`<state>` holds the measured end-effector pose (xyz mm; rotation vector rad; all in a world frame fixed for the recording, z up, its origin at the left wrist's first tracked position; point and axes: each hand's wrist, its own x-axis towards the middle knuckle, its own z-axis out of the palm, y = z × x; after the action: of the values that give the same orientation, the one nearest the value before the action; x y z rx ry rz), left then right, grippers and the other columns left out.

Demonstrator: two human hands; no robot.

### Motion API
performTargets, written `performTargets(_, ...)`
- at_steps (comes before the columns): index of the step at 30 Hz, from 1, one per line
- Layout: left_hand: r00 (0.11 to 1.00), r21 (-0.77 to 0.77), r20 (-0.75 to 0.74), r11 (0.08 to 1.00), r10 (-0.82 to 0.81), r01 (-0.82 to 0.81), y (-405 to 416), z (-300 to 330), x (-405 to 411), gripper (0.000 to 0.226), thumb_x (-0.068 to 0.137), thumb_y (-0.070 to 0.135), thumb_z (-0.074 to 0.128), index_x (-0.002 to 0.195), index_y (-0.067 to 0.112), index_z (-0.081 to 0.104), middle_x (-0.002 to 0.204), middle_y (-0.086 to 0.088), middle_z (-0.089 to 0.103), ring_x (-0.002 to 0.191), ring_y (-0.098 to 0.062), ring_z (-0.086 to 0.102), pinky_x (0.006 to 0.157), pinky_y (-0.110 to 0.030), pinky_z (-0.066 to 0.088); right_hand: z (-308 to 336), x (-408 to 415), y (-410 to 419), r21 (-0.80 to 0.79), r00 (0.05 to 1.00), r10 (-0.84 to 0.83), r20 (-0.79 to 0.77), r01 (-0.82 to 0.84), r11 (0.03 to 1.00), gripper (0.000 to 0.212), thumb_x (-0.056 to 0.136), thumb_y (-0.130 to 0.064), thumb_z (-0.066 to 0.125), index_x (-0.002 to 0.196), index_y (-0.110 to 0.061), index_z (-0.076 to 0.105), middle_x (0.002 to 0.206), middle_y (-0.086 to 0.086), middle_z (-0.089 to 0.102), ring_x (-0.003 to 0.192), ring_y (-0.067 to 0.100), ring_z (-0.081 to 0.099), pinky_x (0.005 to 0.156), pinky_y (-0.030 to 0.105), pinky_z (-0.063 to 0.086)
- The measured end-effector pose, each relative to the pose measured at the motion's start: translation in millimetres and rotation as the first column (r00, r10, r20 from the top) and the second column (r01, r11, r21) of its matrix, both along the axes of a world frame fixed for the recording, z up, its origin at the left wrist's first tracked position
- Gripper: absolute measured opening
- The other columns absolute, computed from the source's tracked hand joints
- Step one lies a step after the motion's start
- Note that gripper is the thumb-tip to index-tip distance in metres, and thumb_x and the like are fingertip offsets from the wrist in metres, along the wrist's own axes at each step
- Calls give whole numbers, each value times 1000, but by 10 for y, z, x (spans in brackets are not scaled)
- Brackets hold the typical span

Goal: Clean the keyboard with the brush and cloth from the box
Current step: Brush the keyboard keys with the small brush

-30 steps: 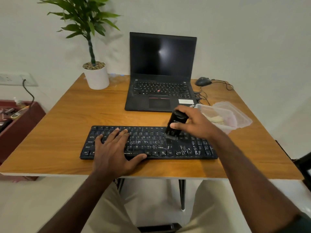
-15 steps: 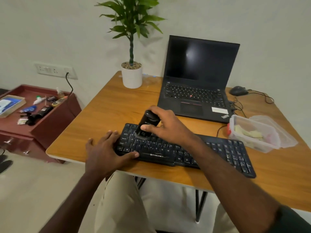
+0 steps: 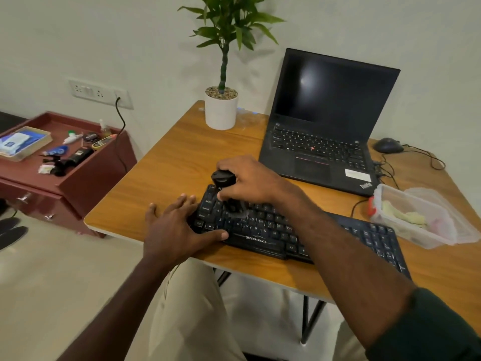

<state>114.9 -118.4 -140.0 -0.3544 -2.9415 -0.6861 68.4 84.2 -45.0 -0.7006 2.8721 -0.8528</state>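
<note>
Since the earlier frame, the right hand (image 3: 250, 181) has carried the brush (image 3: 229, 194) to the left end of the keyboard (image 3: 286, 235) at centre frame, gripping it, bristles on the keys. Left hand (image 3: 174, 227) lies flat, steadying that end. Farther right, the box (image 3: 413, 217) holds the cloth (image 3: 406, 216).

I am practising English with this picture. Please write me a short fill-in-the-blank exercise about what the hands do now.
1. The right hand grips the black ____.
2. The left hand rests flat on the left end of the ____.
3. The clear box with the cloth stands on the ____.

Missing words: brush; keyboard; table
</note>
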Motion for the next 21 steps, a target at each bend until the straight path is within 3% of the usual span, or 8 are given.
performTargets(5,1000,-3,4,1000,3,-3,14,5,-8,120,53,103,35,142,25,52,154,6,43,147,-6,25,120,-56,5,-121,71,-123,-197,999,-41,-20,36,980,28,90,-34,73,105,-19,56,92,-3,65,84,14,64,69,35,56)
performTargets(8,1000,1,17,1000,1,-1,12,24,2,121,51,104,33,143,26,51,154,6,43,147,-7,26,120,-54,4,-166,95,-54,-155,999,-15,33,20,988,28,91,-34,72,107,-19,54,94,-2,65,86,15,64,74,42,58)
performTargets(13,999,38,37,999,12,-14,8,12,2,125,48,105,35,144,27,48,155,5,42,147,-6,25,121,-54,1,50,33,298,-10,978,11,209,-9,1000,21,86,-25,77,91,-20,57,90,-1,62,84,19,62,74,45,53)
performTargets(16,999,78,42,997,-6,2,-3,16,5,118,50,102,38,145,34,44,154,1,44,147,-10,26,121,-55,0,91,35,343,-64,989,-13,149,22,998,25,85,-24,79,93,-11,59,87,0,61,80,18,60,68,36,49)
performTargets(19,999,74,36,997,-33,30,-1,32,20,109,53,100,39,147,44,37,155,0,42,148,-11,24,120,-55,0,-39,104,258,-164,998,-25,60,35,986,29,88,-32,76,102,-15,57,94,1,65,87,19,65,71,37,55)
performTargets(21,999,70,34,997,-39,37,4,49,33,107,54,99,39,146,44,40,155,2,42,148,-10,23,120,-55,0,-118,148,245,-140,998,-13,67,22,990,29,89,-34,75,105,-17,56,95,0,65,87,17,65,72,40,58)
